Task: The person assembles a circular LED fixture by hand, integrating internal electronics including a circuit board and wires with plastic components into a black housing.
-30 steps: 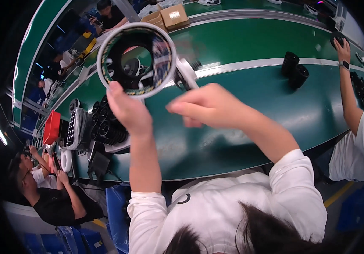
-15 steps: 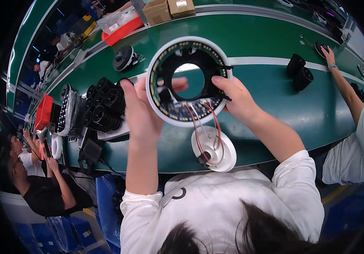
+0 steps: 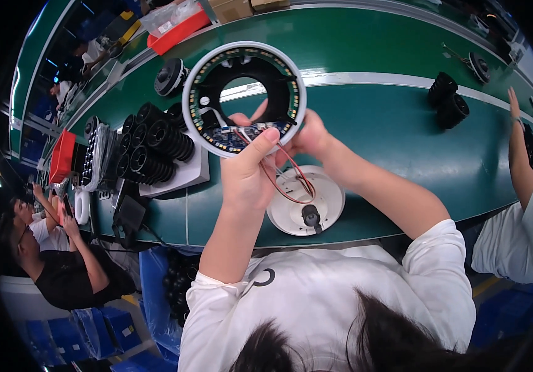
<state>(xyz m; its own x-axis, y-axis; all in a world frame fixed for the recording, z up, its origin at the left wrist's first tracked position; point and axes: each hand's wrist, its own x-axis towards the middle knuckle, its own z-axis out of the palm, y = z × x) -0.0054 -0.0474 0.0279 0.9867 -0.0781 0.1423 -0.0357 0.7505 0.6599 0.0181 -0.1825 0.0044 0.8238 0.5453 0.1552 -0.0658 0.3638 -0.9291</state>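
I hold up a ring-shaped LED lamp housing (image 3: 300,93) with a white rim, a black inner ring and small LEDs around it. My left hand (image 3: 249,177) grips its lower edge, the thumb lying over the blue circuit board (image 3: 220,134). My right hand (image 3: 312,135) closes on the lower right rim, its fingers partly hidden behind the housing. Red, black and white wires (image 3: 285,197) run from the board down to a round white cover (image 3: 331,204), which has a black knob-like part (image 3: 310,214) on it. The cover is low over the near table edge.
Black ribbed cylinders (image 3: 148,146) stand grouped on a white box at left, and two more (image 3: 452,111) at right. A round black-and-white unit (image 3: 170,77) lies behind. Red bins (image 3: 179,37) stand farther off. A co-worker's hand (image 3: 515,105) is at far right; other people sit at left.
The housing has moved left and slightly up. My left hand has shifted from its left side to the bottom, my right hand to the lower right rim. The cover now faces up more.
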